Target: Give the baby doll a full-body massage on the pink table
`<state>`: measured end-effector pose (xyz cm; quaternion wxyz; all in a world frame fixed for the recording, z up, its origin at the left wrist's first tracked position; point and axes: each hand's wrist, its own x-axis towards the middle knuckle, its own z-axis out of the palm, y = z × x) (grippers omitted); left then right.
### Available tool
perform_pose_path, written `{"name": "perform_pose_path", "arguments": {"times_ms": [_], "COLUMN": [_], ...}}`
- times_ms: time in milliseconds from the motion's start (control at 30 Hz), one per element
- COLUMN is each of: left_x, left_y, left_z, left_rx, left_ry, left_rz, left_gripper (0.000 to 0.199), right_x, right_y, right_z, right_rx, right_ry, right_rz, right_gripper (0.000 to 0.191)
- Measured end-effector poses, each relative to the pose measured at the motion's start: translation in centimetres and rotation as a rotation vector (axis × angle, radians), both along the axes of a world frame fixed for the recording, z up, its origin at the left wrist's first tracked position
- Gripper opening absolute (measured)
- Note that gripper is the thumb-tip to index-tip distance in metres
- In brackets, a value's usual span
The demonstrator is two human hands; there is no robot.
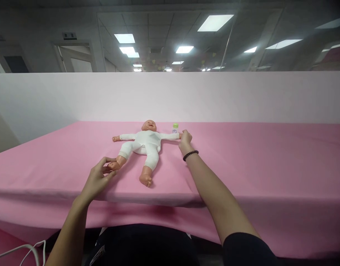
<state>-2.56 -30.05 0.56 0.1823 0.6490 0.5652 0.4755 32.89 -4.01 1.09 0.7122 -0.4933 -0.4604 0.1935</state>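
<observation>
A baby doll (148, 140) in a white cloth body lies on its back on the pink-covered table, arms and legs spread, head at the far side. My left hand (99, 175) has its fingers curled around the doll's bare foot on the left, index finger above and thumb below. With closed fingers, my right hand (185, 140) grips the doll's small hand on the right; that little hand is mostly hidden. Just beyond this doll arm stands a small bottle (175, 128) with a green cap, its lower part partly covered by the arm.
A pink cloth (255, 159) covers the table and hangs over its front edge, close to my body. Along the back runs a low white wall (214, 96) with glass above it. White cables (33, 251) are at the lower left.
</observation>
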Motion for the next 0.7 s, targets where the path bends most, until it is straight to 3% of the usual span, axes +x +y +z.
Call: {"name": "perform_pose_path", "arguments": {"times_ms": [167, 333, 533, 700], "left_x": [1.7, 4.5, 6.8, 7.1], "left_y": [2.6, 6.9, 11.1, 10.8], "left_z": [4.0, 6.9, 6.2, 5.8], "left_rx": [0.211, 0.192, 0.166, 0.158], "left_ry": [0.112, 0.313, 0.403, 0.369], "left_rz": [0.037, -0.008, -0.008, -0.027], "left_gripper": [0.04, 0.025, 0.028, 0.026], "right_x": [-3.4, -6.7, -7.2, -6.4], "right_y": [-0.9, -3.8, -5.2, -5.0], "right_z": [1.1, 0.6, -0.4, -0.1], "right_rx": [0.148, 0.274, 0.342, 0.344], "right_ry": [-0.226, -0.607, -0.969, -0.952], "right_rz": [-0.033, 0.118, 0.352, 0.379], "right_gripper": [0.045, 0.065, 0.064, 0.062]}}
